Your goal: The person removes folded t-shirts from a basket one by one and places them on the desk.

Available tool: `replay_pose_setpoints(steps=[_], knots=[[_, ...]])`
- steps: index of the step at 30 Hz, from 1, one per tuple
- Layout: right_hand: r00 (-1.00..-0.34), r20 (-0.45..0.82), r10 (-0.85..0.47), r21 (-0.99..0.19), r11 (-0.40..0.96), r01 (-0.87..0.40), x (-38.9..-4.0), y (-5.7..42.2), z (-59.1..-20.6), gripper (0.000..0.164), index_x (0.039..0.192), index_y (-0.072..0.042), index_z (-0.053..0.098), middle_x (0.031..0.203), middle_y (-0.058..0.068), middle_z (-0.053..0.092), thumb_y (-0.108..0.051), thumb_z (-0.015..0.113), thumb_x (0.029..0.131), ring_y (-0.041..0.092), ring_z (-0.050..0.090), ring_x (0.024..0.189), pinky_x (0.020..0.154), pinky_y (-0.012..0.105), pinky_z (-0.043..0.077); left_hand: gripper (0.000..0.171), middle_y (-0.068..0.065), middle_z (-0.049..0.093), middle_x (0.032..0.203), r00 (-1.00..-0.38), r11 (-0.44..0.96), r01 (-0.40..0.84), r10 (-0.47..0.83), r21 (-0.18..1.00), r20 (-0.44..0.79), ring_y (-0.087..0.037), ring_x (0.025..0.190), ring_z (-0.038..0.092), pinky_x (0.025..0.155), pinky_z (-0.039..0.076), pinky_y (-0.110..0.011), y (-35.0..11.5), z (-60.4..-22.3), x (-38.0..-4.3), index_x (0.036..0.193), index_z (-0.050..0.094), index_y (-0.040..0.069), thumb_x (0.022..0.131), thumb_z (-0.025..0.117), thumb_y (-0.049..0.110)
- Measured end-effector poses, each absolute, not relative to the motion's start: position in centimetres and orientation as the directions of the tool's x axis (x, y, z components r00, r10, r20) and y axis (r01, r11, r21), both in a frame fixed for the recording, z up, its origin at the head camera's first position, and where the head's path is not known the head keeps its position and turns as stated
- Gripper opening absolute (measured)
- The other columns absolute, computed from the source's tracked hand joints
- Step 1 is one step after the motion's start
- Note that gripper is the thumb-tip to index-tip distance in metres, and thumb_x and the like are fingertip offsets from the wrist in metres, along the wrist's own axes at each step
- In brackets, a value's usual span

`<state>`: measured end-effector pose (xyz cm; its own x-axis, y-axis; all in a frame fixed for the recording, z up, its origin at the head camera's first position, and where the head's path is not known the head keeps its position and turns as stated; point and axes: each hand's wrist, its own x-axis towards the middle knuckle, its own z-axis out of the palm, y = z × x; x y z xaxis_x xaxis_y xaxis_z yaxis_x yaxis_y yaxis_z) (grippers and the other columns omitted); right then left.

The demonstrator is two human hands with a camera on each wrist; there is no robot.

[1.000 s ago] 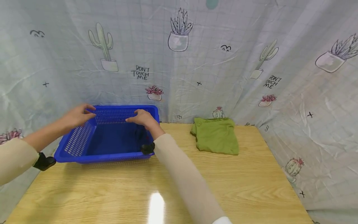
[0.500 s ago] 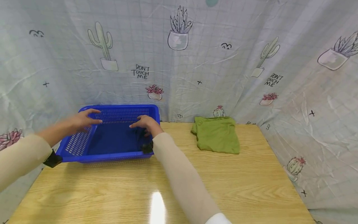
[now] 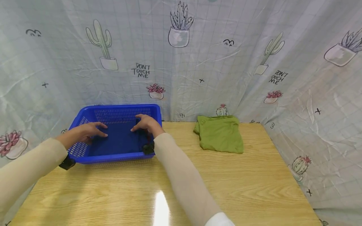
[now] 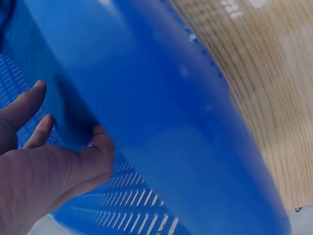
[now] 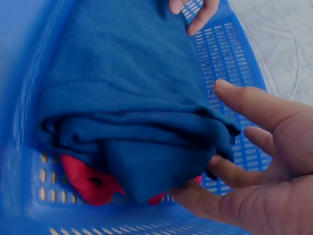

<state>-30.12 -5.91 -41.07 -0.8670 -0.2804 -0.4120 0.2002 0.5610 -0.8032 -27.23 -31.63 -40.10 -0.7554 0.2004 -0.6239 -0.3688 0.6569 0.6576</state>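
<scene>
A folded dark blue cloth [image 5: 127, 58] lies in the blue plastic basket [image 3: 113, 157], over something red, apparently fabric [image 5: 83, 181]. My left hand [image 3: 89, 131] reaches over the basket's left side, fingers spread at the cloth's left end; in the left wrist view its lower fingers [image 4: 95, 156] are right at the cloth's edge. At the opposite end is my right hand [image 3: 147, 123], its fingers parted. The right wrist view has its lower fingertips [image 5: 195, 198] against the folded layers, while the upper fingers stand off the cloth.
A folded green cloth [image 3: 222, 133] lies on the wooden table [image 3: 226, 188], to the right of the basket. Behind and beside the table hangs a curtain [image 3: 186, 62] printed with cacti. The basket's perforated walls rise around the blue cloth.
My left hand has come down and to the right, into the basket toward the blue cloth. My right hand has shifted only slightly lower. The basket and green cloth stay put.
</scene>
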Motion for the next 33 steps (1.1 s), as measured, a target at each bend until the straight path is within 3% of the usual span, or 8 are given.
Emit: replay_pose_setpoints(steps=[12,15,17,20,25,30,31,33], knots=[[-0.853,-0.449,-0.267,-0.776,0.591,0.223,-30.16,-5.52,-41.10,0.082,0.157,-0.027,0.042,0.159,0.006,0.041,-0.013,0.082,0.087,0.025,0.055,0.130,0.097,0.036,0.052,0.052,-0.042,0.014,0.148,-0.747,0.575,-0.379,0.273,0.725,-0.607,-0.055,0.130,0.037,0.104,0.039,-0.067,-32.06,-40.39,-27.73,0.143,0.029,-0.003,0.102,0.059,0.006],[-0.858,-0.428,-0.284,-0.760,0.627,0.172,-30.18,-5.48,-41.07,0.077,0.155,-0.031,0.045,0.156,0.005,0.044,-0.012,0.080,0.089,0.016,0.058,0.090,0.068,0.028,0.049,0.046,-0.040,0.009,0.152,-0.729,0.554,-0.396,0.296,0.733,-0.617,-0.052,0.131,0.038,0.104,0.041,-0.062,-32.02,-40.57,-27.81,0.143,0.032,-0.002,0.103,0.054,0.002],[-0.862,-0.411,-0.297,-0.760,0.634,0.144,-30.21,-5.49,-40.99,0.071,0.153,-0.031,0.049,0.149,0.007,0.048,-0.009,0.076,0.092,0.012,0.042,0.065,0.052,0.026,0.036,0.042,-0.039,0.007,0.154,-0.726,0.552,-0.391,0.306,0.736,-0.616,-0.052,0.132,0.038,0.105,0.041,-0.062,-31.97,-40.63,-27.88,0.142,0.035,-0.001,0.103,0.050,-0.001],[-0.861,-0.406,-0.307,-0.761,0.635,0.133,-30.30,-5.53,-40.86,0.060,0.148,-0.029,0.055,0.141,0.010,0.050,-0.006,0.072,0.095,0.010,0.018,0.050,0.044,0.024,0.024,0.035,-0.038,0.006,0.155,-0.735,0.546,-0.381,0.312,0.747,-0.602,-0.050,0.129,0.040,0.103,0.041,-0.060,-31.83,-40.56,-27.94,0.135,0.045,0.002,0.100,0.048,-0.004],[-0.828,-0.452,-0.332,-0.771,0.613,0.175,-30.57,-5.67,-40.75,0.054,0.146,-0.031,0.057,0.143,0.008,0.049,-0.009,0.069,0.098,0.009,0.017,0.048,0.044,0.025,0.023,0.027,-0.036,0.011,0.153,-0.738,0.519,-0.399,0.307,0.755,-0.601,-0.043,0.121,0.048,0.095,0.048,-0.050,-31.86,-40.54,-28.02,0.122,0.058,0.010,0.100,0.050,-0.003],[-0.803,-0.451,-0.389,-0.771,0.623,0.131,-30.98,-5.76,-40.66,0.049,0.137,-0.038,0.064,0.150,0.001,0.043,-0.006,0.064,0.100,0.011,0.018,0.049,0.044,0.026,0.024,0.039,-0.037,0.005,0.157,-0.725,0.539,-0.384,0.327,0.750,-0.606,-0.040,0.120,0.051,0.090,0.052,-0.045,-32.08,-40.71,-28.06,0.141,0.049,0.002,0.102,0.053,0.001],[-0.798,-0.450,-0.402,-0.769,0.628,0.118,-31.01,-5.78,-40.64,0.046,0.134,-0.038,0.067,0.153,0.000,0.041,-0.006,0.063,0.100,0.012,0.021,0.052,0.047,0.027,0.025,0.043,-0.037,0.002,0.159,-0.721,0.541,-0.380,0.335,0.750,-0.607,-0.040,0.121,0.051,0.091,0.052,-0.045,-32.07,-40.76,-28.06,0.145,0.045,0.001,0.103,0.053,0.002],[-0.768,-0.467,-0.438,-0.771,0.627,0.110,-30.97,-5.83,-40.62,0.040,0.129,-0.036,0.071,0.158,-0.003,0.040,-0.008,0.062,0.102,0.009,0.045,0.063,0.056,0.025,0.041,0.048,-0.037,-0.002,0.160,-0.713,0.539,-0.383,0.343,0.750,-0.611,-0.040,0.122,0.051,0.092,0.053,-0.046,-31.96,-40.83,-28.01,0.150,0.040,0.001,0.104,0.051,0.003]])
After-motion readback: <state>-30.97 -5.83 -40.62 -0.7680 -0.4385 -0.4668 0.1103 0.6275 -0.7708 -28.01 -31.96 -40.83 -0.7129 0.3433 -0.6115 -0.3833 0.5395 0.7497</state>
